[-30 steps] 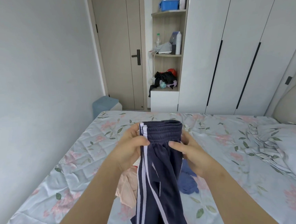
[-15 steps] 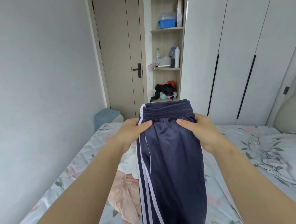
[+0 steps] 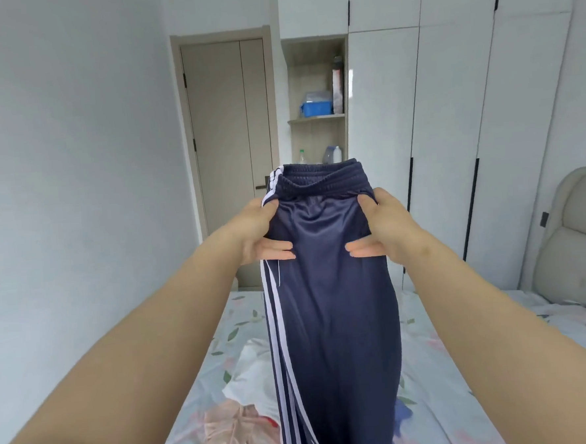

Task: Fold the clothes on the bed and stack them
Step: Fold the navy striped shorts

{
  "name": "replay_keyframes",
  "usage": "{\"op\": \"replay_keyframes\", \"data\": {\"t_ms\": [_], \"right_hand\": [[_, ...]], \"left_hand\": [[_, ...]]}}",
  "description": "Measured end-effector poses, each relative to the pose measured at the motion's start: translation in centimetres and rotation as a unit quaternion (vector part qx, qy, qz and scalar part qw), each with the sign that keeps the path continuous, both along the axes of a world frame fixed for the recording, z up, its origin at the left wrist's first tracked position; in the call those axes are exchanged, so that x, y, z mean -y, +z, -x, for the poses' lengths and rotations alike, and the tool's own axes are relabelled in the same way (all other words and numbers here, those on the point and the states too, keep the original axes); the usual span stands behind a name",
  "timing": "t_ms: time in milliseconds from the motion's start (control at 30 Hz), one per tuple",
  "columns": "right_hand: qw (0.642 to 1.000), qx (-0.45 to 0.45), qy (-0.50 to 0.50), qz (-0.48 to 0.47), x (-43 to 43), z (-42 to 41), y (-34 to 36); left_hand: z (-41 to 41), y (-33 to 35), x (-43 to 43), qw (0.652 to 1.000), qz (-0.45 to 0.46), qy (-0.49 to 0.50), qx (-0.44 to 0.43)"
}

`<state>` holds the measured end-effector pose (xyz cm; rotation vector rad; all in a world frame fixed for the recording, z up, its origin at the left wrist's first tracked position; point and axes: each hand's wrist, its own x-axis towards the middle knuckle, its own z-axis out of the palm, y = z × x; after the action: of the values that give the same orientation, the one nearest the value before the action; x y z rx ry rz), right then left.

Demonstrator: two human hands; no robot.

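The trousers (image 3: 330,288) now hang higher, lifted well above the bed (image 3: 465,365). The left hand (image 3: 254,234) and right hand (image 3: 384,226) pinch them below the waistband, spread wider than before; they look ready to lay flat.

A closed door (image 3: 229,150) is set in the far wall. Open shelves (image 3: 316,119) are fitted between it and a white wardrobe (image 3: 451,143). A blue box (image 3: 316,108) is kept on the upper shelf; a bottle (image 3: 302,156) and a jug (image 3: 332,154) are partly seen below. A padded headboard (image 3: 574,239) is noted at right.
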<state>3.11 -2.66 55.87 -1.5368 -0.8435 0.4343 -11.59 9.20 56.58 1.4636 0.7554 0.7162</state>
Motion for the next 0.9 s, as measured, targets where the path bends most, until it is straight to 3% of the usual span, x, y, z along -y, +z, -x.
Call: {"op": "replay_keyframes", "data": {"t_ms": [67,167,333,567,900], "right_hand": [[0.998,-0.039,0.025,-0.048,0.1,0.3,1.4],[0.988,0.029,0.003,-0.151,-0.1,0.5,3.6],[0.95,0.148,-0.03,-0.274,-0.1,1.1,6.1],[0.916,0.19,-0.012,-0.354,0.7,2.3,6.8],[0.912,0.209,-0.084,-0.343,1.7,2.3,5.5]], "left_hand": [[-0.2,1.2,0.1,0.999,-0.05,0.003,0.019],[-0.2,3.5,0.3,0.985,-0.155,0.032,0.069],[0.3,5.7,0.5,0.913,-0.331,0.119,0.206],[1.0,7.3,1.9,0.908,-0.296,0.098,0.28],[1.1,5.5,2.8,0.91,-0.253,0.098,0.312]]}}
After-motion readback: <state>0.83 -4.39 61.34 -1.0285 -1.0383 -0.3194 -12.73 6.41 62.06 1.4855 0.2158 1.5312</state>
